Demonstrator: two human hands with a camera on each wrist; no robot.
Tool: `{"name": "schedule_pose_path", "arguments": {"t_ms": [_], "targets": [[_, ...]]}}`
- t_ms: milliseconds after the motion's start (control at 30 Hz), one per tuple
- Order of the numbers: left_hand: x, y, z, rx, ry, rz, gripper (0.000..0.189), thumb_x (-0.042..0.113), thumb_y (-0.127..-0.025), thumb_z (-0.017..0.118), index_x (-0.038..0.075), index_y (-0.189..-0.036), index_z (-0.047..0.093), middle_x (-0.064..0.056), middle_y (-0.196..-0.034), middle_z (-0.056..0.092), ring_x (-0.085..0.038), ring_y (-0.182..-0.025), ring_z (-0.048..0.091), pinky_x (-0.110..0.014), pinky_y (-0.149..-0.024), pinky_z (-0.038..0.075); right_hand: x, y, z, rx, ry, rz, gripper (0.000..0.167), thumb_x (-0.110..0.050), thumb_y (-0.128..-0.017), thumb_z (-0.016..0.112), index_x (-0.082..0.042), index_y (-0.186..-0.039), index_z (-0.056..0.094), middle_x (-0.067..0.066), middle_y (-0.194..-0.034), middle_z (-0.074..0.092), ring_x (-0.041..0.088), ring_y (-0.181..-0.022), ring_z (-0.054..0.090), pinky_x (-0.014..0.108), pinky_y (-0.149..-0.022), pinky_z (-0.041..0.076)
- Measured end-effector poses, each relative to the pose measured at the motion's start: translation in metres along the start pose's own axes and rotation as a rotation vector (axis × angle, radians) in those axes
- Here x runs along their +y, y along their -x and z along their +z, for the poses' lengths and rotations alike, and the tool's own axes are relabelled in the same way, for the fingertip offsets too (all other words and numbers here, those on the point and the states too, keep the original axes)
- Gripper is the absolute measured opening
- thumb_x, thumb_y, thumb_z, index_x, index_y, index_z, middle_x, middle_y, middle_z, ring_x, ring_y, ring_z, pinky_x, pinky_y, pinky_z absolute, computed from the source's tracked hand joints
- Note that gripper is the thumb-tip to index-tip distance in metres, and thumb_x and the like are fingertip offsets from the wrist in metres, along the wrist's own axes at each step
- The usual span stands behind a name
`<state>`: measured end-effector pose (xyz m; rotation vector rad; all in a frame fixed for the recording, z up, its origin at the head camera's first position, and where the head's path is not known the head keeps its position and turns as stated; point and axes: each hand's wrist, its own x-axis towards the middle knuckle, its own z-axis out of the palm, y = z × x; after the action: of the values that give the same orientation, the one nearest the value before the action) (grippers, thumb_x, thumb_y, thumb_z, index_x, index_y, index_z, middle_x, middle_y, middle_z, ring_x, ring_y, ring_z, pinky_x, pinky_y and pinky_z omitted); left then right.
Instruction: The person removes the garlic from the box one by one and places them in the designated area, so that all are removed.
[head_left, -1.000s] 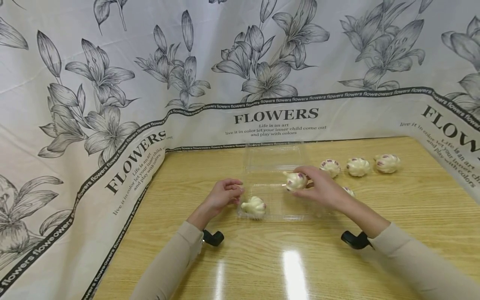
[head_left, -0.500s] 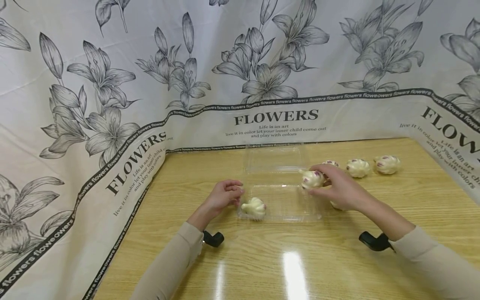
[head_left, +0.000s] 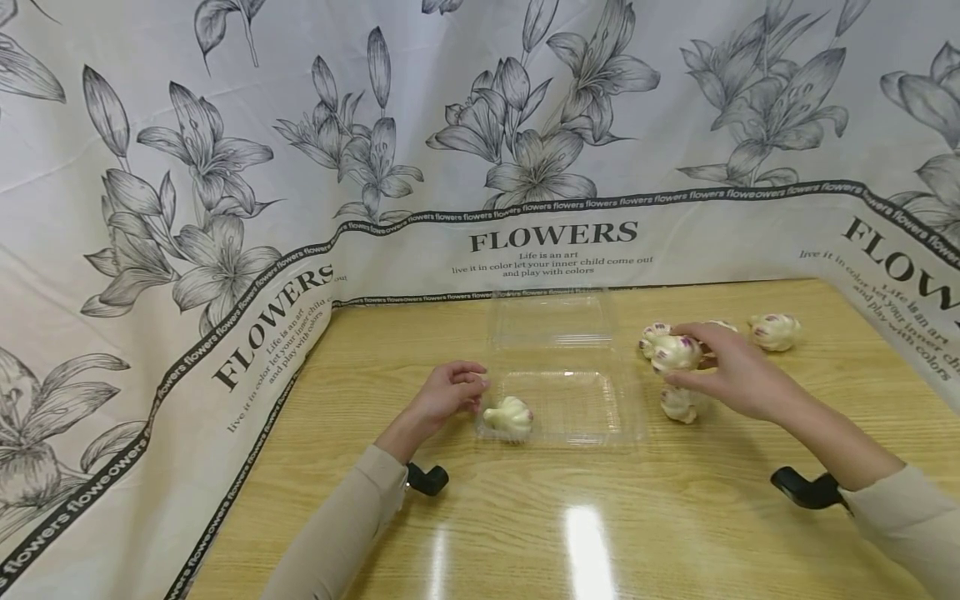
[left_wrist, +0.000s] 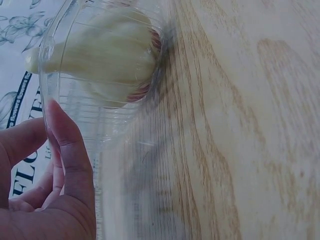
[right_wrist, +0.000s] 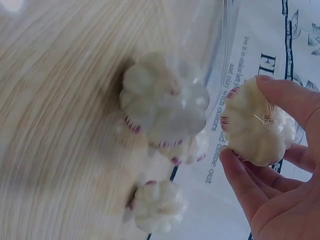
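Note:
My right hand [head_left: 731, 375] grips a cream-coloured garlic bulb [head_left: 675, 353] with purple streaks, thumb on one side and fingers on the other. In the right wrist view the root end of this held bulb [right_wrist: 259, 120] shows. At the left edge of an opened clear plastic container [head_left: 577, 404], my left hand [head_left: 446, 390] pinches the rim between thumb and fingers. One garlic bulb [head_left: 510, 415] lies in the container's front left corner. Through the clear wall it also appears as a pale bulb [left_wrist: 112, 52] in the left wrist view.
Right of the container, a loose bulb [head_left: 678, 405] lies below my right hand. More bulbs stand behind: one on the left [head_left: 651, 340], one on the right [head_left: 776, 332], and one partly hidden. The container's lid [head_left: 551, 321] lies back toward the flower-printed curtain [head_left: 405, 258].
The right hand has moved right with the garlic bulb, from over the container to beside the loose bulbs. The left hand has stayed at the container's rim.

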<state>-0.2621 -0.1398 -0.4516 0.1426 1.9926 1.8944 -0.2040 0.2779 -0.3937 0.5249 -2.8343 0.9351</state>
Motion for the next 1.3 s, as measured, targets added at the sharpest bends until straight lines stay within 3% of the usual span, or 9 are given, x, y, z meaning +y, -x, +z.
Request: {"name": "schedule_pose_path", "arguments": {"t_ms": [167,433,700,933,1300], "targets": [[0.001,0.001,0.0,0.002,0.0,-0.003,0.041,0.001,-0.1,0.063,-0.011,-0.138,0.051,-0.006,-0.093,0.061,-0.015,-0.076,0.059,-0.025,-0.064,0.056,0.014,0.009,-0.008,0.014,0.028,0.018,0.071,-0.028,-0.089,0.083,0.009,-0.141,0.05,0.028,-0.123,0.06,0.046,-0.109,0.06,0.062,-0.089,0.054],[0.0,0.0,0.0,0.001,0.004,-0.005,0.041,-0.001,-0.1,0.063,-0.013,-0.137,0.05,-0.008,-0.095,0.062,-0.015,-0.075,0.059,-0.025,-0.064,0.057,0.037,0.025,-0.019,0.057,0.091,0.031,0.065,-0.024,-0.088,0.084,0.011,-0.133,0.055,0.029,-0.115,0.063,0.047,-0.099,0.064,0.059,-0.081,0.057],[0.001,0.002,0.0,0.009,-0.01,-0.006,0.04,0.0,-0.1,0.063,-0.01,-0.137,0.052,-0.009,-0.097,0.062,-0.015,-0.076,0.059,-0.025,-0.064,0.056,0.053,0.037,-0.024,0.035,0.106,0.056,0.06,-0.022,-0.087,0.085,0.011,-0.129,0.057,0.031,-0.112,0.061,0.053,-0.096,0.064,0.061,-0.077,0.058],[0.0,0.001,0.0,0.007,-0.008,-0.008,0.042,0.0,-0.1,0.063,-0.01,-0.138,0.051,-0.008,-0.097,0.062,-0.016,-0.077,0.059,-0.025,-0.065,0.057,0.064,0.044,-0.022,-0.037,0.114,0.116,0.072,-0.029,-0.089,0.083,0.014,-0.136,0.05,0.044,-0.125,0.053,0.055,-0.097,0.064,0.061,-0.077,0.058],[0.0,0.0,0.0,0.005,-0.007,-0.011,0.043,0.0,-0.099,0.064,-0.011,-0.139,0.05,-0.007,-0.096,0.062,-0.015,-0.076,0.06,-0.025,-0.064,0.057,0.083,0.046,-0.015,-0.068,0.153,0.152,0.074,-0.032,-0.09,0.081,0.016,-0.136,0.048,0.042,-0.115,0.059,0.053,-0.095,0.064,0.061,-0.076,0.056]]}}
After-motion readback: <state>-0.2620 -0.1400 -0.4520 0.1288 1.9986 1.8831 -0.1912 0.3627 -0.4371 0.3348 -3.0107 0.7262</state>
